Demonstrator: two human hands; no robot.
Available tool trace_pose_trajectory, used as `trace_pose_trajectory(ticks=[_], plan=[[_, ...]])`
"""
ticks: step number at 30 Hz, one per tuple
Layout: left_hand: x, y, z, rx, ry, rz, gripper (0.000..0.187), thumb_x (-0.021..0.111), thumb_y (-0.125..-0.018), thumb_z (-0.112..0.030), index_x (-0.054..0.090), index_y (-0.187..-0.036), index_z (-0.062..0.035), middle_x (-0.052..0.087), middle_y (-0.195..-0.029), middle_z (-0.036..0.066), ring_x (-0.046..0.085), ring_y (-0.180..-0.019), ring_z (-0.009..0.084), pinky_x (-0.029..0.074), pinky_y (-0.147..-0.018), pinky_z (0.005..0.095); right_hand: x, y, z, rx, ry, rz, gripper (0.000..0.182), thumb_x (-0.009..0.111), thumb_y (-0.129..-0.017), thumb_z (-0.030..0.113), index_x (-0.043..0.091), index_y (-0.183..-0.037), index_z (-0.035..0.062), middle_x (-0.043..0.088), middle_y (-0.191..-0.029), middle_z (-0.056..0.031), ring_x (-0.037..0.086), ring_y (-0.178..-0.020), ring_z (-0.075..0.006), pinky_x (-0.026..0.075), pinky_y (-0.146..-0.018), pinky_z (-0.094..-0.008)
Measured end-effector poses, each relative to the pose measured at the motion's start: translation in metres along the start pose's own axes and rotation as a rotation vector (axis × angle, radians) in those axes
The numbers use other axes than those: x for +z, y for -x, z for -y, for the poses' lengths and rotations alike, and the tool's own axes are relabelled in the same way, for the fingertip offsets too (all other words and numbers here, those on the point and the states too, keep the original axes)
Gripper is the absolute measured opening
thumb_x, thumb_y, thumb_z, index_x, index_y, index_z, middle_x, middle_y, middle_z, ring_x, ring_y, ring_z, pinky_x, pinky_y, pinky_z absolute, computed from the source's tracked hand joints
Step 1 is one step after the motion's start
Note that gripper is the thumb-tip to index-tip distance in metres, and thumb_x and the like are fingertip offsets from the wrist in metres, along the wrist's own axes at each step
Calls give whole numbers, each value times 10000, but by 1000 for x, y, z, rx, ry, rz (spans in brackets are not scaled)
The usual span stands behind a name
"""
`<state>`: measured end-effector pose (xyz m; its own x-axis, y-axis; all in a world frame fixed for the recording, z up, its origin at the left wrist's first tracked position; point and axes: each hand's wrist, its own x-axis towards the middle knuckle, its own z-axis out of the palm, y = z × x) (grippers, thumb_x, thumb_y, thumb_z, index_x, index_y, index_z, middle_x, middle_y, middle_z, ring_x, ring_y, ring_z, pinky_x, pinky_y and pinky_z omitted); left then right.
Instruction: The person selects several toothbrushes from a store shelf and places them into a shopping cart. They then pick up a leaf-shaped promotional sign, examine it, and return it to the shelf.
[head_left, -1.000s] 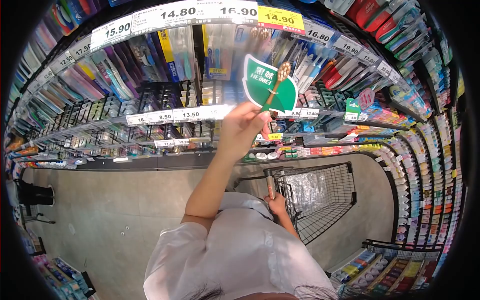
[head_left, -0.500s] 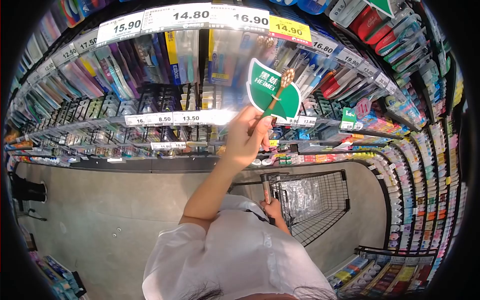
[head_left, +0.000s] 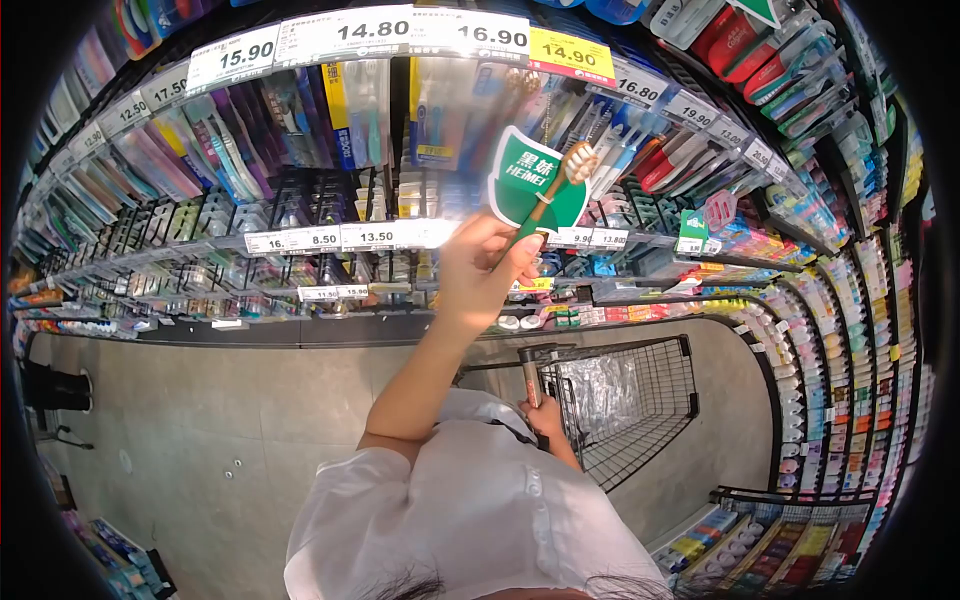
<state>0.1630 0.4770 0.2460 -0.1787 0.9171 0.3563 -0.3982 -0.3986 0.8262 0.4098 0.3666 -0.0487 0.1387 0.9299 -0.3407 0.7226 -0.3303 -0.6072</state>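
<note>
green leaf-shaped cardboard toothbrush pack (head_left: 530, 183) is pinched by the left hand (head_left: 480, 268) fingers before the shelf (head_left: 330, 238). right hand (head_left: 546, 417) fingers wrap the black wire cart's handle (head_left: 529, 375).

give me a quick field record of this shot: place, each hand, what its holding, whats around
place: shop aisle, shelves of toothbrushes with price tags
left hand: raised toward the shelf, fingers closed on a toothbrush pack
toothbrush pack: green leaf-shaped card reading HEIMEI, brown-handled brush with pale head, held upright in front of the shelf
right hand: low, gripping the cart handle
shopping cart: black wire, clear plastic lying inside
nearest price tags: 13.50 beside the left hand, yellow 14.90 above the pack
floor: grey tiles
</note>
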Motion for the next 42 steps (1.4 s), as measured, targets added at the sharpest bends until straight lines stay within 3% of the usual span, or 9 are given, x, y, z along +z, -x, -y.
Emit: trace_pose_trajectory(ticks=[3, 5, 7, 10, 13, 18, 22, 28, 42], plan=[[1, 1, 0, -14, 10, 12, 147, 591, -805, -72, 551, -822, 68, 536, -786, 84, 568, -565, 102, 462, -475, 209, -9, 7, 14, 45, -30, 42, 304, 654, -641, 289, 617, -771, 17, 604, -726, -224, 599, -736, -373, 468, -669, -405], [2, 2, 4, -38, -49, -20, 171, 581, -818, -107, 552, -920, 28, 507, -567, 4, 532, -523, 71, 423, -463, 200, -16, 12, 27, 42, -6, 33, 308, 646, -640, 291, 620, -781, 18, 604, -727, -224, 600, -739, -372, 469, -671, -409], [2, 2, 6, -33, -35, -35, 209, 555, -819, -75, 506, -1000, 19, 587, -705, 93, 499, -487, 95, 415, -455, 213, -15, 12, 26, 38, 58, 9, 326, 632, -633, 300, 626, -810, 26, 604, -736, -227, 599, -748, -375, 470, -678, -419], [-20, 0, 49, 69, -113, -163, 233, 588, -796, -120, 493, -992, -38, 562, -695, 58, 454, -450, 79, 359, -378, 200, -5, 7, 11, 73, 55, 18, 323, 620, -633, 306, 633, -834, 53, 606, -773, -229, 596, -762, -375, 469, -694, -435], [1, -1, 19, -25, -110, -200, 228, 510, -854, -114, 444, -1061, -46, 548, -707, 46, 408, -431, 49, 304, -350, 167, -11, 12, 16, 36, 12, -15, 324, 609, -633, 330, 630, -808, 58, 607, -767, -218, 586, -742, -387, 469, -682, -436], [0, -10, 24, -27, -105, -258, 152, 477, -896, -222, 450, -834, -86, 504, -629, 32, 345, -403, 36, 229, -345, 171, -5, 12, 12, 84, 14, -3, 305, 570, -670, 314, 637, -842, 72, 614, -783, -201, 595, -752, -368, 476, -693, -447], [0, -18, 31, -29, -118, -220, 190, 493, -892, -217, 463, -800, -54, 514, -652, 39, 350, -416, 47, 248, -367, 178, -3, 13, 11, 86, -11, -30, 291, 559, -685, 302, 640, -833, 65, 614, -785, -203, 596, -763, -359, 477, -697, -447], [-4, -29, 54, 2, -209, -40, 216, 476, -901, -203, 500, -941, 8, 550, -750, 74, 430, -539, 80, 343, -477, 203, -27, 32, 33, 99, -32, -41, 255, 561, -691, 272, 647, -821, 70, 618, -780, -191, 601, -778, -344, 480, -699, -433], [-25, -21, 51, 98, -360, -2, 282, 466, -906, -197, 460, -1049, 47, 562, -899, 96, 475, -697, 138, 401, -664, 274, -21, 26, 25, 80, -13, -64, 240, 570, -666, 243, 627, -815, 64, 618, -751, -179, 605, -751, -342, 490, -673, -428]])
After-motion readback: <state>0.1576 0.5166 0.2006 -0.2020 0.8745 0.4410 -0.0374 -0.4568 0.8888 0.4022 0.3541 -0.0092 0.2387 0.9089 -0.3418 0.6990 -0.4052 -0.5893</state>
